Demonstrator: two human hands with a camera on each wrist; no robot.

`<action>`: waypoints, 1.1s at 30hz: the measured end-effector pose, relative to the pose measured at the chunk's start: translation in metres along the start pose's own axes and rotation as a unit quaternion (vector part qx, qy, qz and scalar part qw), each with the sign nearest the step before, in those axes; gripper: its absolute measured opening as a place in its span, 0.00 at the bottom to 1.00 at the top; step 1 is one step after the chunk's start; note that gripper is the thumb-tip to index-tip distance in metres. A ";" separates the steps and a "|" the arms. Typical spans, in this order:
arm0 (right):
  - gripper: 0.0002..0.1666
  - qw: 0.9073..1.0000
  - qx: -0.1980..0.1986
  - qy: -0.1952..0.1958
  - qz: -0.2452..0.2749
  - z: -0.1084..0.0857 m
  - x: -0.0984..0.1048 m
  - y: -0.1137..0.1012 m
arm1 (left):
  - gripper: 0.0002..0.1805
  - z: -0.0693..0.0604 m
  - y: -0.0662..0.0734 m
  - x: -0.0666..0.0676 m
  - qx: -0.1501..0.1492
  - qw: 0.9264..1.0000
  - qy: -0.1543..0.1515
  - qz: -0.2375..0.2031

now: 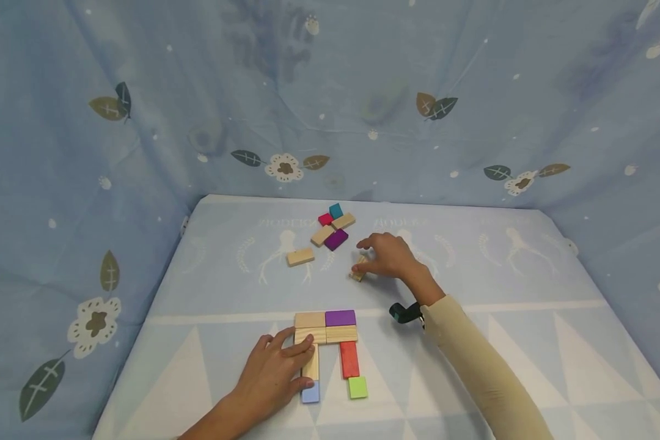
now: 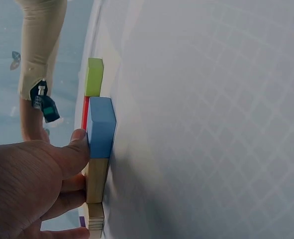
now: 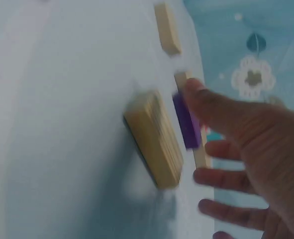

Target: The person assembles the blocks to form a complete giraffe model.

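My left hand [image 1: 269, 379] rests with extended fingers along the left side of a flat arrangement of wooden blocks. Its thumb touches the light blue block [image 2: 101, 127], and its other fingers lie by the plain block [image 1: 311, 366] and the top rows. A purple block [image 1: 340, 318], a red block [image 1: 349, 359] and a green block [image 1: 357, 387] belong to the same arrangement. Farther back, my right hand [image 1: 387, 255] hovers around a plain wooden block [image 3: 154, 142] with its fingers spread. In the right wrist view a gap separates this block from the fingers.
Beyond the hands lie a lone plain block [image 1: 300, 256] and a loose cluster with a purple block [image 1: 337, 239], a teal block [image 1: 336, 211], a red block [image 1: 325, 219] and plain ones. Blue patterned cloth [image 1: 330, 110] encloses the table [image 1: 225, 275] at the back and sides.
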State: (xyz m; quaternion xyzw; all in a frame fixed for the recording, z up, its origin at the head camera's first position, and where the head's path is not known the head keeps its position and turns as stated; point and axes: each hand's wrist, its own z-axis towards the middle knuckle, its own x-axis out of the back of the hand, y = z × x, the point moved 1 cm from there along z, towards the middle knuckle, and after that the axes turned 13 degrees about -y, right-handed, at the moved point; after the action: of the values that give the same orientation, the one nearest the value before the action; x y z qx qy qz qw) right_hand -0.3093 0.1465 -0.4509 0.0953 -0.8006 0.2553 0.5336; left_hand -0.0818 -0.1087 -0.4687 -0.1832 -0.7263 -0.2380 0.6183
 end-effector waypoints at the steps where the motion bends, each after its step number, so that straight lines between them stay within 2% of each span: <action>1: 0.37 1.000 -0.002 -0.008 -0.011 -0.002 -0.002 -0.004 | 0.32 0.000 0.000 0.000 0.000 1.000 -0.001 -0.002; 3: 0.38 0.999 -0.001 -0.017 -0.039 -0.004 -0.006 -0.010 | 0.32 0.000 0.001 0.000 0.001 1.000 -0.004 -0.003; 6: 0.35 0.997 0.002 -0.009 -0.078 -0.005 -0.007 -0.014 | 0.33 0.001 0.000 0.000 0.003 1.000 -0.006 -0.001; 10: 0.32 0.996 0.008 0.000 -0.091 -0.007 -0.008 -0.013 | 0.33 0.001 0.000 -0.001 0.004 1.000 -0.010 -0.004; 15: 0.32 0.996 0.024 0.016 -0.079 -0.017 -0.009 -0.007 | 0.32 0.001 0.001 0.000 0.003 1.000 -0.013 -0.004; 19: 0.31 0.997 0.042 0.013 -0.068 -0.032 -0.012 -0.007 | 0.32 0.001 0.001 0.001 0.003 1.000 -0.014 0.000; 26: 0.31 0.996 0.069 0.007 -0.049 -0.055 -0.026 -0.011 | 0.32 0.001 0.001 0.000 0.005 1.000 -0.012 -0.001; 33: 0.31 0.996 0.086 0.009 -0.013 -0.069 -0.037 -0.015 | 0.33 0.002 0.002 -0.002 0.007 1.000 -0.012 0.001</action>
State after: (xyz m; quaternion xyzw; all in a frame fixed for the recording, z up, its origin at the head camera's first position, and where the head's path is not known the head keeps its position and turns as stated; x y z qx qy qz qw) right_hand -0.2321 0.1645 -0.4592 0.1490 -0.7698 0.3171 0.5335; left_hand -0.0821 -0.1057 -0.4706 -0.1825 -0.7353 -0.2295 0.6110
